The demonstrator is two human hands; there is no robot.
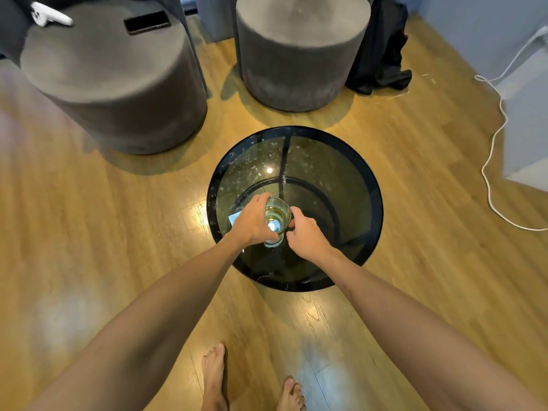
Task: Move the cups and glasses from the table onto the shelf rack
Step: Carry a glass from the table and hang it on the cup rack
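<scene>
Now: left hand (254,222) grips glass (276,221) on table (374,200) | right hand (305,232) beside, loosely curled, empty | stools (299,51) behind.

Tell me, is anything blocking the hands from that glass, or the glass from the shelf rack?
Nothing blocks the hands: the left hand already grips the glass on the round glass table, and the right hand is right beside it. The shelf rack is out of view, so the way there cannot be judged.

Warm overhead light glares in a small bright spot on the round dark glass bench (341,161) and in pale patches on the wooden plank floor (89,232); edges curve, slightly blurred.
</scene>
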